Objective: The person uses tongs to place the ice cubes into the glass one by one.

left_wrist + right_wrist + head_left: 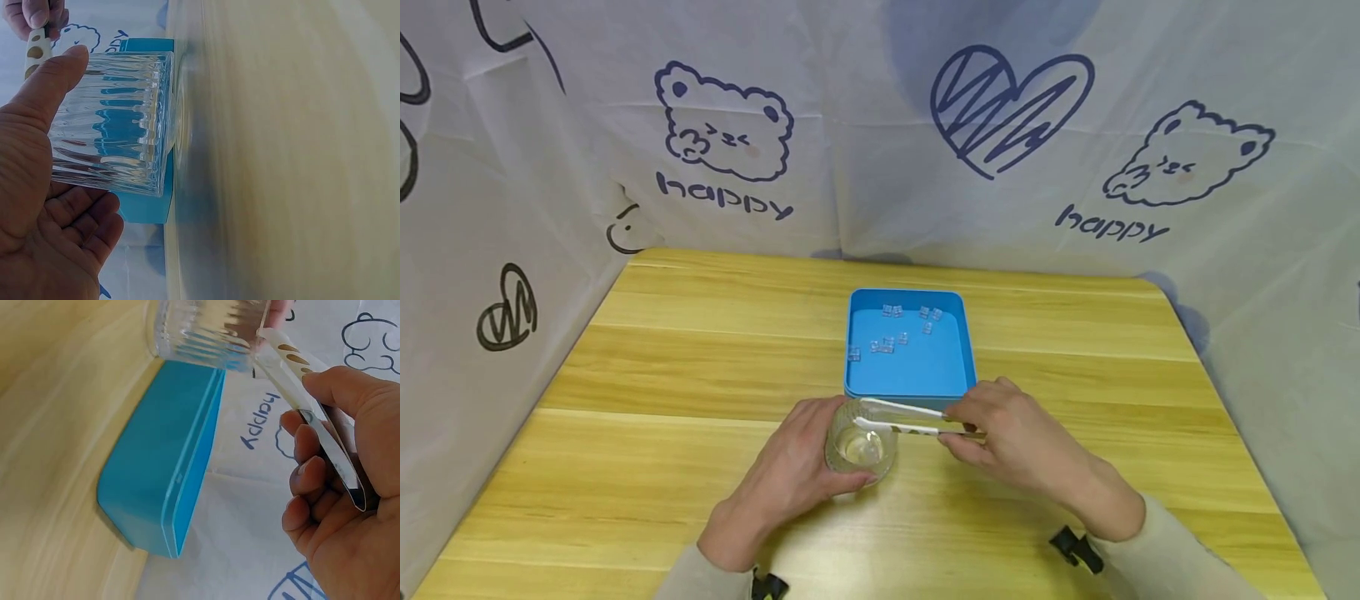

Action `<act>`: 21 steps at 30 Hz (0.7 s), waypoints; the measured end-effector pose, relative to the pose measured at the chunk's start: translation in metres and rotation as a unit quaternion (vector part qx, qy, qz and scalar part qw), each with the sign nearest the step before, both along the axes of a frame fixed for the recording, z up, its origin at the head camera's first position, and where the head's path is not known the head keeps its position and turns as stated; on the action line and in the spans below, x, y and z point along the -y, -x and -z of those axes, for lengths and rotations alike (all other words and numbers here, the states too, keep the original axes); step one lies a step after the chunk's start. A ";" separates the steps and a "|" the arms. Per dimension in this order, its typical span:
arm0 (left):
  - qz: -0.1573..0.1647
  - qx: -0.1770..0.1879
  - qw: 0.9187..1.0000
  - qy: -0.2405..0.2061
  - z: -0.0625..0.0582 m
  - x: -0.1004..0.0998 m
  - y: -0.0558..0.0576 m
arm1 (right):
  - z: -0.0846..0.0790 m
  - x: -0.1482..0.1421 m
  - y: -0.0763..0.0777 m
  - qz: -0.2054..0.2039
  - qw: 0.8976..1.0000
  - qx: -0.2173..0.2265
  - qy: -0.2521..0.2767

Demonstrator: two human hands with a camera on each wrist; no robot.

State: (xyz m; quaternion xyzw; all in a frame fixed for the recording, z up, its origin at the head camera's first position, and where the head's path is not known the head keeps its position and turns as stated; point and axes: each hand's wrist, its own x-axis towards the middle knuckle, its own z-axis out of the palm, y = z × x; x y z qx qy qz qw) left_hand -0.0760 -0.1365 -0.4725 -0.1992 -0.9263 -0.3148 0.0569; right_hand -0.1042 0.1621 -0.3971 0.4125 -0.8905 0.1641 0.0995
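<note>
A clear ribbed glass stands upright on the table, and my left hand holds its side, thumb nearest me and fingers behind. Something small and clear seems to lie at the bottom of the glass, too blurred to make out. My right hand grips a pair of tongs with metal arms and white, hole-patterned ends. Those white ends reach over the glass's mouth, slightly apart, with nothing visible between them. Just beyond the glass sits a blue square tray holding several small clear cube-like pieces.
The wood-grain table extends to both sides of the tray. A white cloth with bear and heart drawings hangs along the back and sides.
</note>
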 end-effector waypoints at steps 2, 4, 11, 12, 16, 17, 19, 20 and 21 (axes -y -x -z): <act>0.000 0.001 1.000 0.001 0.000 0.000 0.000 | -0.002 -0.001 0.002 0.011 1.000 -0.006 0.005; -0.001 0.002 1.000 0.000 0.000 0.000 0.000 | -0.004 -0.003 0.005 0.022 1.000 -0.014 0.008; -0.001 0.001 1.000 -0.002 0.000 0.000 0.000 | -0.007 -0.011 0.021 0.063 0.998 0.006 0.011; -0.001 0.001 1.000 -0.002 0.000 0.000 0.001 | -0.007 -0.012 0.024 0.068 0.998 0.013 0.009; -0.004 0.002 1.000 -0.002 0.000 0.001 0.000 | -0.002 -0.016 0.036 0.076 0.997 0.016 0.005; -0.004 0.002 1.000 -0.002 0.000 0.001 0.001 | -0.001 -0.016 0.039 0.078 0.997 0.016 0.003; -0.005 0.004 1.000 -0.001 0.001 0.001 0.001 | 0.001 -0.018 0.044 0.083 0.996 0.013 -0.002; -0.005 0.003 1.000 -0.001 0.001 0.001 0.000 | 0.002 -0.018 0.046 0.087 0.996 0.011 -0.005; -0.005 0.002 1.000 -0.001 0.001 0.001 0.000 | 0.002 -0.018 0.048 0.090 0.996 0.012 -0.008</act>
